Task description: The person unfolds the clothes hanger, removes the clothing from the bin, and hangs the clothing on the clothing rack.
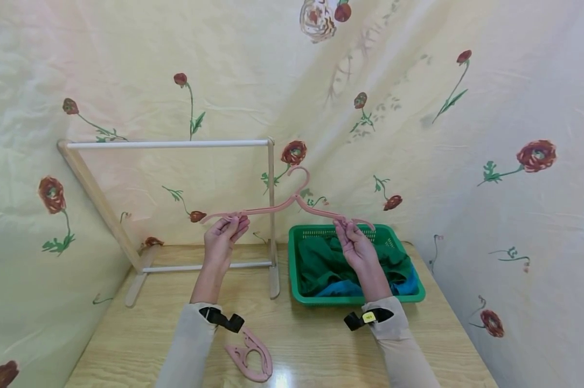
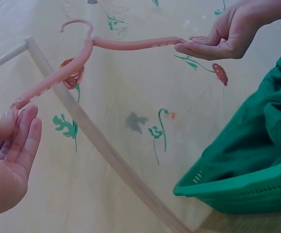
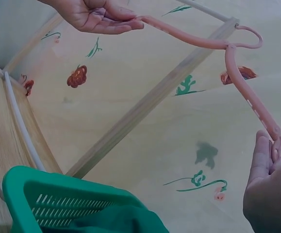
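Observation:
A pink folding clothes hanger [image 1: 272, 209] is spread wide and held up in the air, its hook pointing upward. My left hand [image 1: 224, 237] pinches one arm of it near the tip, between thumb and fingers. Near the opposite tip, my right hand [image 1: 356, 243] pinches the other arm the same way. The left wrist view shows the hanger [image 2: 57, 80] with its centre joint below the hook. In the right wrist view, the right hand [image 3: 271, 189] grips the lower end. A second pink hanger [image 1: 254, 358], folded up, lies on the table between my forearms.
A wooden rack [image 1: 98, 205] with a white top bar [image 1: 171, 144] stands at the back left. Behind my right hand sits a green basket [image 1: 297, 293] holding green and blue cloth [image 1: 321, 264]. Flowered fabric [image 1: 442, 178] hangs around the wooden table [image 1: 316, 345].

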`<move>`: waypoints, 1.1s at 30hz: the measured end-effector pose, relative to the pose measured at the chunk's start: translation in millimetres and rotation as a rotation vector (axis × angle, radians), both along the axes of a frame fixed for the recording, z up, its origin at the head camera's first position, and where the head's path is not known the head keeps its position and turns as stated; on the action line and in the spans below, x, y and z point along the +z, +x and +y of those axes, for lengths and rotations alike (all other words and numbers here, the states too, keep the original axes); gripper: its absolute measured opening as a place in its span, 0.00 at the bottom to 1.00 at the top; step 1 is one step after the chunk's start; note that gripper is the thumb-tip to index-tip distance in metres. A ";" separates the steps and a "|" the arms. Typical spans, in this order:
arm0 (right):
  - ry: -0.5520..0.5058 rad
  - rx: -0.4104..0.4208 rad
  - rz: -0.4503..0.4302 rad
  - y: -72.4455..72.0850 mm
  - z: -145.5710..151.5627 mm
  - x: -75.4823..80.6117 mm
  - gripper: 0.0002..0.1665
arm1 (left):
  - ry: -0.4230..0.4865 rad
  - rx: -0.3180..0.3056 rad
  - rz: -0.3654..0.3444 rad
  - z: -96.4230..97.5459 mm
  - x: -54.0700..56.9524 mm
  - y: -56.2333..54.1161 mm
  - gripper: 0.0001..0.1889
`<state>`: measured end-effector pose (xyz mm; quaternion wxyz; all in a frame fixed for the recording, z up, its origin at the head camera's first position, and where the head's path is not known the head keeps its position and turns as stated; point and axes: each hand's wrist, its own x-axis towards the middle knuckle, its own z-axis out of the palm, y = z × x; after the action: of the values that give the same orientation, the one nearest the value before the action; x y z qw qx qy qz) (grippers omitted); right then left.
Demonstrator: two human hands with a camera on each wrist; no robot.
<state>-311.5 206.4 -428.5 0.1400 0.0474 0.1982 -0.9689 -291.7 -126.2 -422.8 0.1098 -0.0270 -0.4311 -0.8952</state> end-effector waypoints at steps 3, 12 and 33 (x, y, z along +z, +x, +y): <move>0.028 0.002 0.008 -0.4 1.1 -0.2 0.19 | 0.007 -0.006 0.011 0.1 0.0 0.2 0.12; 0.066 0.052 0.035 0.2 5.0 -1.5 0.20 | 0.062 -0.001 0.001 1.0 0.1 -0.1 0.10; 0.527 0.185 0.127 7.2 28.6 6.5 0.18 | 0.103 0.053 0.002 -11.8 1.1 4.2 0.07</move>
<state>-304.3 235.0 -422.0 0.1981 0.0028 0.4551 -0.8681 -287.6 -138.0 -421.7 0.1350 -0.0109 -0.3850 -0.9129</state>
